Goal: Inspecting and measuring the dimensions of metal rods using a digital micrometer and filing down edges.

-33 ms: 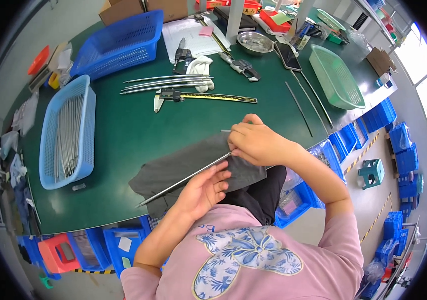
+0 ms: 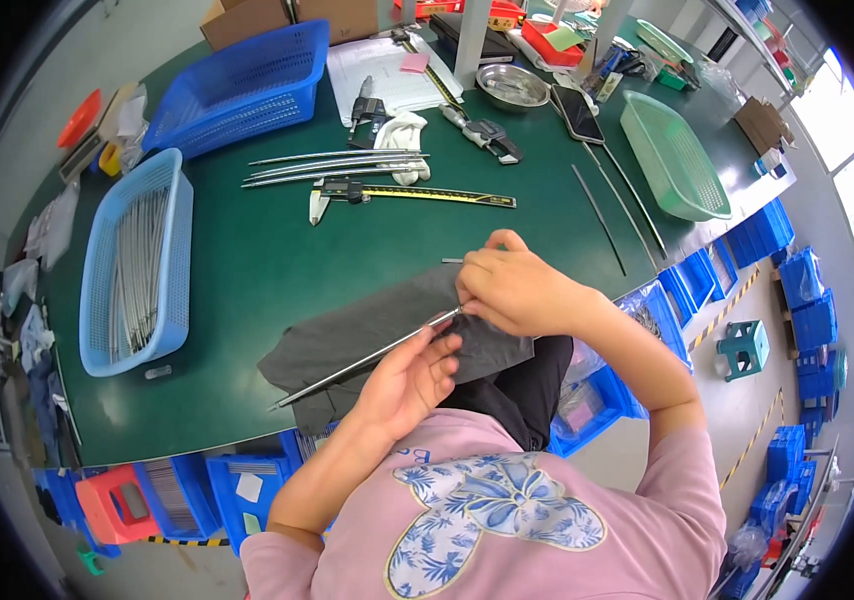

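A slender silver metal rod (image 2: 347,367) slants over a dark grey cloth (image 2: 317,345) at the table's near edge. My right hand (image 2: 512,290) pinches its upper right end with closed fingers, which hide the tip. Lower down, my left hand (image 2: 409,385) is turned palm up, its thumb and forefinger at the rod and the other fingers loosely curled and apart. The rod's far left end sticks out past my left hand. Just beyond the cloth lies a short metal piece (image 2: 452,261).
Beyond my hands lie a digital caliper (image 2: 427,195), several metal rods (image 2: 332,172), a white glove (image 2: 403,135) and micrometers (image 2: 487,135). A light blue basket (image 2: 183,250) of rods stands left, a green basket (image 2: 712,205) right. Thin rods (image 2: 617,195) lie beside a phone (image 2: 577,113).
My left fingers have shifted very slightly against the rod. Otherwise both hands and the rod stay almost as they were.
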The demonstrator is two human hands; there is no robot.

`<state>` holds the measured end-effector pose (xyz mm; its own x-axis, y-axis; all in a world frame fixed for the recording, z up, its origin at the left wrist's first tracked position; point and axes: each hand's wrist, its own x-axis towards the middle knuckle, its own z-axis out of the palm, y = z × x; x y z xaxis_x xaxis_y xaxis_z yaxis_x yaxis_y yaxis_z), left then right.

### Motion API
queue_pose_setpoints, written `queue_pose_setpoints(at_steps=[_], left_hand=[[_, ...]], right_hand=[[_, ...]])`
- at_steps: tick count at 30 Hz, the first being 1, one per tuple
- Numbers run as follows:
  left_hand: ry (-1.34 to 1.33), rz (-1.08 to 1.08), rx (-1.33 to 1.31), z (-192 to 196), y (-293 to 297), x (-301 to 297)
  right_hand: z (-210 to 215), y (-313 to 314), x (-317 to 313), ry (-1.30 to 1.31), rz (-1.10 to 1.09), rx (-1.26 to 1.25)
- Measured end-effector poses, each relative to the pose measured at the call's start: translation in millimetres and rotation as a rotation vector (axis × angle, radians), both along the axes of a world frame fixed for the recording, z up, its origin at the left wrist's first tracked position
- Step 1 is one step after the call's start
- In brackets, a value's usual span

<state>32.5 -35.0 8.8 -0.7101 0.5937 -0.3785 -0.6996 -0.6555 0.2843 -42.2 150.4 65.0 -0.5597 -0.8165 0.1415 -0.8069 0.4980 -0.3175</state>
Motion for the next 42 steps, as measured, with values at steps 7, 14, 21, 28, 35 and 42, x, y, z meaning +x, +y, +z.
queue_pose_setpoints(at_steps=[7, 14, 21, 28, 35, 42], left_hand=[[0.147, 0.382, -0.146, 0.1, -12.0, -2.5], [0.426, 0.220, -0.246, 8.4, -7.6, -13.4], [0.517, 0.411, -0.330, 4.4, -11.0, -7.3], [0.457, 0.512, -0.364, 26.6, -47.0, -13.9], [0.488, 0.613, -0.414, 26.5, -66.4, -9.9], [0.563, 0.518, -0.378, 34.4, -55.1, -29.2]], right_hand=[[13.1, -16.5, -27.1, -0.165, 0.054, -0.168], [-75.3, 83.4, -187.9, 0.042, -0.642, -0.396], [-79.5, 101.7, -248.8, -0.116, -0.786, -0.181], [-19.4, 68.5, -174.3, 0.259, -0.756, 0.289], [-25.6, 11.7, -134.8, 0.063, -0.739, 0.200], [-27.0, 9.5, -154.0, -0.092, -1.000, -0.034]])
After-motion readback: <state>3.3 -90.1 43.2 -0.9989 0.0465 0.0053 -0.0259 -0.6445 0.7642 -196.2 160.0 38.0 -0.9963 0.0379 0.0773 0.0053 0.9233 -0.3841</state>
